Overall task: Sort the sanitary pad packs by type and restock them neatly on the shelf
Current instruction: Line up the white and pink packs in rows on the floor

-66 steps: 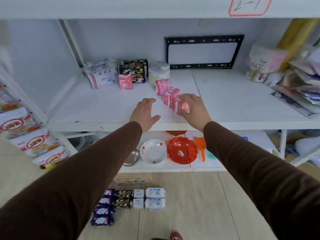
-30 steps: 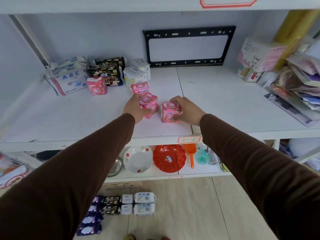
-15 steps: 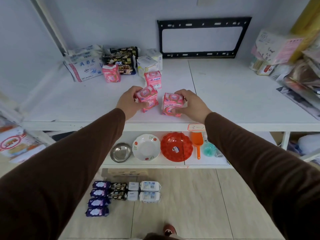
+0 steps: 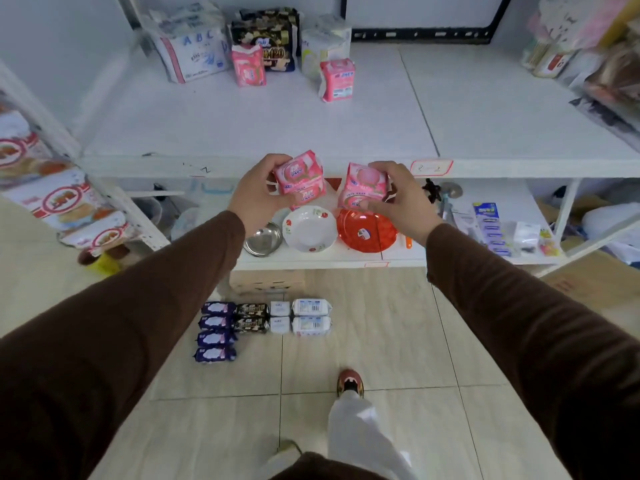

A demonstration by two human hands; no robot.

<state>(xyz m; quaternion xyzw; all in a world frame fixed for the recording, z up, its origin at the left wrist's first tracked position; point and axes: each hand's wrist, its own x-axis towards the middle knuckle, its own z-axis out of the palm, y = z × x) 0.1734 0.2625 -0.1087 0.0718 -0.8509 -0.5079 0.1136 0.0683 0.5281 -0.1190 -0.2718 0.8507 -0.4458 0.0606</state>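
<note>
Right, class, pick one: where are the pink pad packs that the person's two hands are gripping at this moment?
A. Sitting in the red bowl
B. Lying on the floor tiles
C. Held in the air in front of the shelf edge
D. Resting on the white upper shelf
C: the left hand and right hand each hold pink packs in front of the upper shelf edge, touching no surface.

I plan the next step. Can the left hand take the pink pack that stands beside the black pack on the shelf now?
Probably not yet. The left hand already grips pink packs. The path over the shelf to that pink pack looks free.
</note>
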